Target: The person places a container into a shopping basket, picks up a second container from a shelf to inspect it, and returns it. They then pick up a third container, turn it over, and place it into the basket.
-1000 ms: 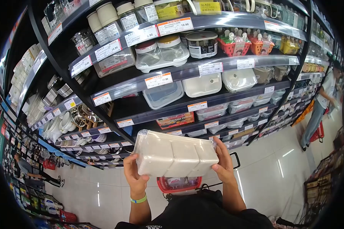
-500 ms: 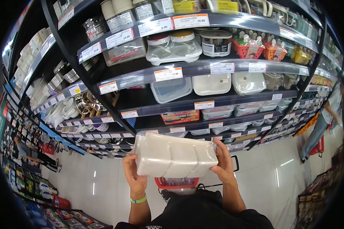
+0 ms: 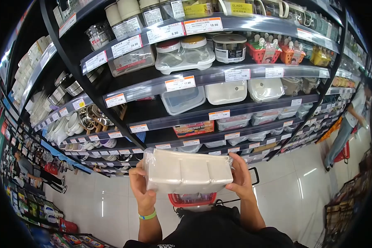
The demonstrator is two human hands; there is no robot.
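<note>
Head view: left hand (image 3: 141,191) and right hand (image 3: 239,184), each closed on one end, hold the cream, three-compartment plastic container in clear wrap (image 3: 189,170), now lowered and tilted flatter above the red shopping basket (image 3: 192,199), suggesting inspection nearly complete.

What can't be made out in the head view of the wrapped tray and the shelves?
- Wrapped beige three-section tray: underside faces the camera, so contents and label are hidden.
- Left hand and right hand: fingers behind the tray are hidden.
- Red basket: mostly covered by the tray.
- Shelf price tags: small print too small to read.
- Person at right: distorted by the lens edge.
</note>
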